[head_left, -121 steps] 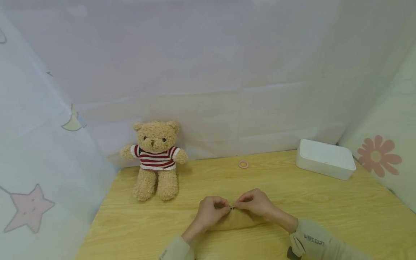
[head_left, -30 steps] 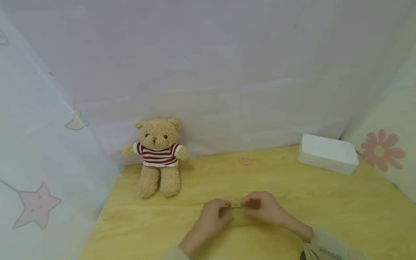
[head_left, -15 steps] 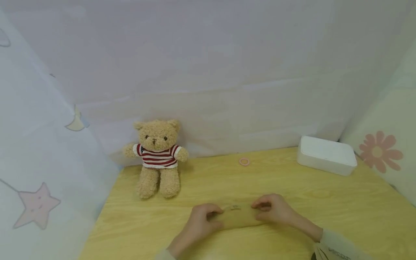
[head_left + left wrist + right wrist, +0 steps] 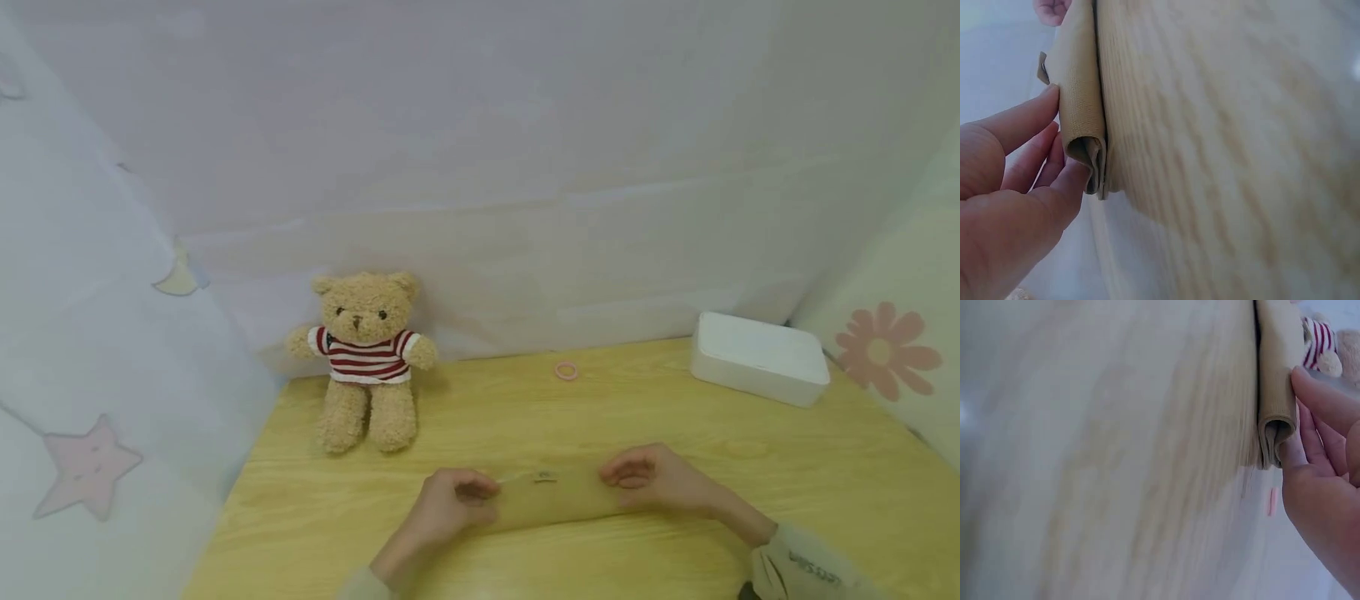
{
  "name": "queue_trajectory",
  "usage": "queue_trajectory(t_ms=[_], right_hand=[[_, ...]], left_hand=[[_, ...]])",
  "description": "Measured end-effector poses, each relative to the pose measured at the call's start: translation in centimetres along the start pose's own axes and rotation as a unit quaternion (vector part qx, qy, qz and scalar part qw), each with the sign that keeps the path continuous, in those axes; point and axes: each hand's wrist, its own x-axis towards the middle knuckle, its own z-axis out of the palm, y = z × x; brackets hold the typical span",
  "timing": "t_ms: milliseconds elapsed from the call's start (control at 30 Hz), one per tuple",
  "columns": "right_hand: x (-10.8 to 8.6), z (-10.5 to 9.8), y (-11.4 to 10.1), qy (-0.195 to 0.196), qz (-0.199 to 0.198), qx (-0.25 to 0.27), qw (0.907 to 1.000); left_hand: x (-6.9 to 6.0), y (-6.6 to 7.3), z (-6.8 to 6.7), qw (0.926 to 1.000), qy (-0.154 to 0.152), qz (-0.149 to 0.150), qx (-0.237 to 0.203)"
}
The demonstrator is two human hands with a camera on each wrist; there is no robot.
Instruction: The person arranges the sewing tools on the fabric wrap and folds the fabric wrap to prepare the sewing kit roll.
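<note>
A folded tan cloth (image 4: 557,502) lies on the wooden table in front of me, with a small tag (image 4: 545,477) standing up at its far edge. In both wrist views it is a flattened roll, its layers showing at the open ends. My left hand (image 4: 453,502) holds the left end; in the left wrist view its fingers (image 4: 1038,112) touch the cloth's edge and end. At the opposite end, my right hand (image 4: 660,479) holds the cloth between curled thumb and fingers, and the right wrist view shows a digit against the layered opening.
A teddy bear (image 4: 367,362) in a striped shirt sits at the back left against the white cloth wall. A pink ring (image 4: 566,371) lies near the table's back edge. At the back right stands a white box (image 4: 759,358).
Both hands were together at the middle of the cloth's far edge, near the tag. They have moved apart to its two ends, uncovering more of the cloth between them.
</note>
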Motion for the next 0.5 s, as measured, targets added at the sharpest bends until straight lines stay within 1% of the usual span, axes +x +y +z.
queue_trajectory(t_ms=[67, 233, 367, 500], right_hand=[[-0.1, 0.2, -0.2, -0.001, -0.005, -0.008, 1.0000], [-0.4, 0.1, -0.5, 0.003, -0.008, -0.027, 0.9996], [-0.8, 0.3, -0.5, -0.002, -0.012, -0.034, 0.9994], [-0.6, 0.7, -0.2, -0.007, -0.020, -0.046, 0.9987]], left_hand=[[-0.1, 0.0, -0.2, 0.9999, -0.003, -0.004, 0.010], [-0.5, -0.3, -0.4, 0.9998, -0.008, -0.009, 0.015], [-1.5, -0.8, -0.7, 0.9995, -0.016, -0.012, 0.024], [-2.4, -1.0, -1.2, 0.9990, -0.017, -0.021, 0.035]])
